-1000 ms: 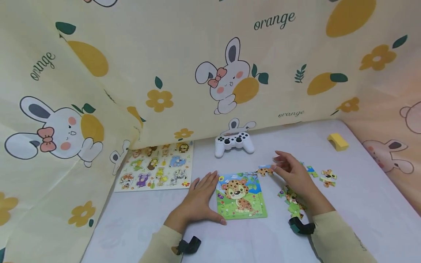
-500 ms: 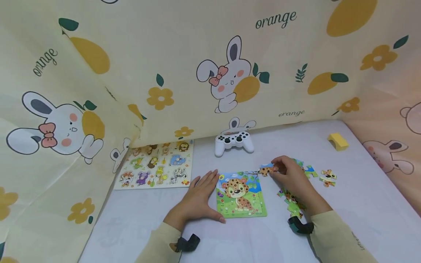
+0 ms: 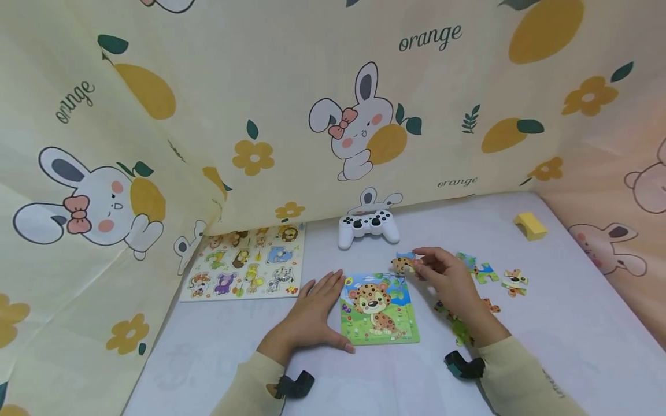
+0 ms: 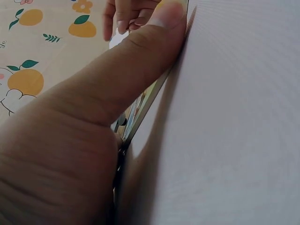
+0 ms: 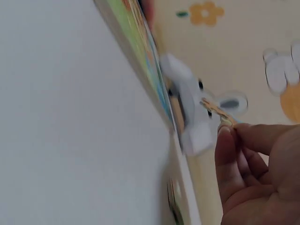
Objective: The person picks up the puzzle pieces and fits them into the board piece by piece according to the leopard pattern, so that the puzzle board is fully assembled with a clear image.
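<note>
White table (image 3: pixel 224 346), bunny-print cloth (image 3: pixel 291 86) behind my leopard puzzle board (image 3: pixel 372 329). My right hand (image 3: pixel 451 283) has a spotted piece (image 3: pixel 403 265) pinched near the board's far right corner; left hand (image 3: pixel 311 319) lies spread along its left edge.

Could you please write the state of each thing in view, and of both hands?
Leopard board: flat, picture up.
Puzzle piece: lifted, pinched.
Loose pieces: lying right of the leopard board.
Animal board: flat, far edge hidden by the cloth.
Game controller: lying, buttons up.
Yellow block: resting, untouched.
Left hand: spread beside the leopard board.
Right hand: pinching the puzzle piece.
</note>
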Available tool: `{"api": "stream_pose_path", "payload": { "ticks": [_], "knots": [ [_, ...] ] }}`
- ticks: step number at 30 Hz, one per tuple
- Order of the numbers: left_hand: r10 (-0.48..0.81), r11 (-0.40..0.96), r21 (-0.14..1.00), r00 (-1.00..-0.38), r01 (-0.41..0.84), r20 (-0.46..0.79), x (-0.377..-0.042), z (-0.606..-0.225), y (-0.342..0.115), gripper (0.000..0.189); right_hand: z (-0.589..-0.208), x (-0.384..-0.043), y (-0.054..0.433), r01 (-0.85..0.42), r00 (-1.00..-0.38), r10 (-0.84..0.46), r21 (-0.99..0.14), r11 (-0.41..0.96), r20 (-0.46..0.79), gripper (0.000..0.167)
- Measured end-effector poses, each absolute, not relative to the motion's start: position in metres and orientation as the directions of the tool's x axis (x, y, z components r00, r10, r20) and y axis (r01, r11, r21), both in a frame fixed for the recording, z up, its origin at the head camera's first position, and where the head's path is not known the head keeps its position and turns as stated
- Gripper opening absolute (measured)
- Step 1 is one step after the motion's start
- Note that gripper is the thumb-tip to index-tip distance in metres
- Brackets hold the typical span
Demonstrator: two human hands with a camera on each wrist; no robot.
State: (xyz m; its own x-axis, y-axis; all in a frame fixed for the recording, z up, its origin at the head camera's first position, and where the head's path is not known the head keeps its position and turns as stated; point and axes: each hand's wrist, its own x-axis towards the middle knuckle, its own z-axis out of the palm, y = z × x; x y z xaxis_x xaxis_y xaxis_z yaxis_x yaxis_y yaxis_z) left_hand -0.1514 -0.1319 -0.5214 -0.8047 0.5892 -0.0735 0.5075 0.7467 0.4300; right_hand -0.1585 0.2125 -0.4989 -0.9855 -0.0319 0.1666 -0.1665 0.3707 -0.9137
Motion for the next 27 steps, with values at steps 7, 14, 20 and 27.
{"api": "stream_pose_path", "payload": {
  "ticks": [7, 14, 20, 27],
  "knots": [
    [0.586, 0.747, 0.432, -0.807, 0.505, -0.071, -0.151, -0.521, -0.132, 0.154, -0.499, -0.151, 0.187, -0.133, -0.991, -0.047, -0.953, 0.273, 0.125, 0.022],
    [0.584, 0.751, 0.424, -0.809, 0.506, -0.069, -0.151, -0.524, -0.132, 0.155, -0.503, -0.148, 0.169, -0.035, -0.997, -0.078, -0.974, 0.224, 0.018, 0.011],
    [0.592, 0.731, 0.459, -0.804, 0.506, -0.056, -0.148, -0.519, -0.132, 0.151, -0.505, -0.143, 0.158, 0.051, -0.987, -0.147, -0.992, 0.116, -0.068, 0.013],
    [0.596, 0.729, 0.455, -0.801, 0.512, -0.054, -0.149, -0.519, -0.132, 0.151, -0.504, -0.141, 0.153, 0.098, -0.985, -0.123, -0.981, 0.169, -0.120, 0.015]
  ]
}}
